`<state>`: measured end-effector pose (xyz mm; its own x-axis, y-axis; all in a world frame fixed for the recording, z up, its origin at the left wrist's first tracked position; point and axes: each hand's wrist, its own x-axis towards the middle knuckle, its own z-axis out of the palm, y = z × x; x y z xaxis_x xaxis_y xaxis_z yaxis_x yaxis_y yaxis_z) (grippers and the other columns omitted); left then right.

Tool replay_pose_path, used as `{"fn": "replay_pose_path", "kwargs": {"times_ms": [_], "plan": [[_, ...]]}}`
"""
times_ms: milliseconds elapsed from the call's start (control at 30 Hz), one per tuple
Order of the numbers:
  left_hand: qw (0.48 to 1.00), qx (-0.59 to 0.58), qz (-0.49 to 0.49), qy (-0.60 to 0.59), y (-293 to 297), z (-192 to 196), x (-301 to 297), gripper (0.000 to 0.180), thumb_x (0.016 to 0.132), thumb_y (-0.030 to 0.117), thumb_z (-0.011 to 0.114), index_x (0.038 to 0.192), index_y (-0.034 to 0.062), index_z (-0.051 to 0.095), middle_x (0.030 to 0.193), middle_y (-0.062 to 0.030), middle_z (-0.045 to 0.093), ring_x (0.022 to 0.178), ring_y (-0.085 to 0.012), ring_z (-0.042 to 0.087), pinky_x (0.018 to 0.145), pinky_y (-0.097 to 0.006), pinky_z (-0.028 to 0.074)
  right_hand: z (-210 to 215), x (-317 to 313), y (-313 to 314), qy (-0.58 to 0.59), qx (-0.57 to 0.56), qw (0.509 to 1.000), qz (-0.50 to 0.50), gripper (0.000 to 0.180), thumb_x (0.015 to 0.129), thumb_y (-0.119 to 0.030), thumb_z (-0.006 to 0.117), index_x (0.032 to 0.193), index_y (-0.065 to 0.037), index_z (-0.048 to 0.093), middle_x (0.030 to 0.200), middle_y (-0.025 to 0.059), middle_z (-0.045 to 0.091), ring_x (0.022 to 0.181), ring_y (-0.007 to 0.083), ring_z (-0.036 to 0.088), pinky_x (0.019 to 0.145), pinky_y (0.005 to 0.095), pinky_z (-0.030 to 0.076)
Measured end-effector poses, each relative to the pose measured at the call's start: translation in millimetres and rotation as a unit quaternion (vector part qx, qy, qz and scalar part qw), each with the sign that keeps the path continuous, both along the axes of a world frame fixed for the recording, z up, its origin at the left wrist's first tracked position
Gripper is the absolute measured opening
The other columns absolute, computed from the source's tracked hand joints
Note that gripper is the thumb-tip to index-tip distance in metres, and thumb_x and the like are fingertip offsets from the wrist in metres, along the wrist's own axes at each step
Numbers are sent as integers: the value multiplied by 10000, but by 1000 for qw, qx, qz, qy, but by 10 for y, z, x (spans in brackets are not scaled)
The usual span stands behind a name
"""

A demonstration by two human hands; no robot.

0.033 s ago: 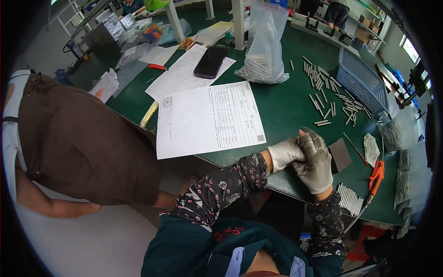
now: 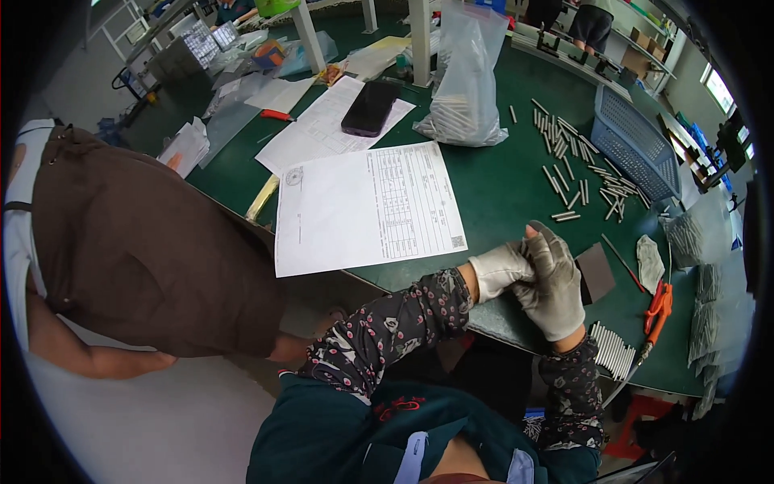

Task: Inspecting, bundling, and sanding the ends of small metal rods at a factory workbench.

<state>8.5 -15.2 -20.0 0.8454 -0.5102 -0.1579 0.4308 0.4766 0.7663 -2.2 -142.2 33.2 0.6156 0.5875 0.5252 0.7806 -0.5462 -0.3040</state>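
Starting on the far left, another person in a brown top [image 2: 137,242] is leaning in beside the green table [image 2: 500,185], bare arm hanging low. Moving right, a big printed sheet [image 2: 367,206] is lying flat near the table's front edge, with more papers [image 2: 322,129] behind it and a dark phone [image 2: 369,108] sitting on top of those. Just right of the phone a clear plastic bag [image 2: 468,97] full of something pale is slumping upright. Then the wearer's 2 gloved hands are meeting right at the front edge of the table: the left hand [image 2: 501,269] in a white glove is curling its grip shut and tucking into the right hand [image 2: 555,282], which is in a grey glove and wrapping over it with fingers bent. The hands are pressing together, but I honestly can't tell if anything is pinched between them. Just beside the right hand a small dark grey square pad [image 2: 597,272] is lying flat. Further back, loose metal rods [image 2: 576,173] are scattering across the table next to a blue basket [image 2: 637,145]. Near the right edge, a neat row of rods [image 2: 614,348] is lining up, and orange-handled pliers [image 2: 659,310] are resting just past it.
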Motion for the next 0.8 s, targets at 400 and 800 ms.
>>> {"fn": "replay_pose_path", "kwargs": {"times_ms": [400, 800], "plan": [[999, -33, -7, -4, -11, 81, -20, 273, 712, -60, 581, 968, 30, 550, 873, -65, 578, 825, -177, 561, 722, -284, 469, -31, 9, -41, -32, -28, 999, 10, 728, 588, -111, 689, 1249, -53, 389, 1104, 174, 513, 969, 338, 518, 814, 404, 434], [995, -15, 3, -103, -55, -7, -18, 301, 729, -29, 608, 992, 68, 499, 817, -10, 541, 731, -122, 536, 634, -252, 474, 204, -78, -347, -81, -92, 986, -117, 837, 673, -449, 650, 1316, -37, 307, 1202, 212, 438, 1135, 360, 400, 933, 438, 331]]}}
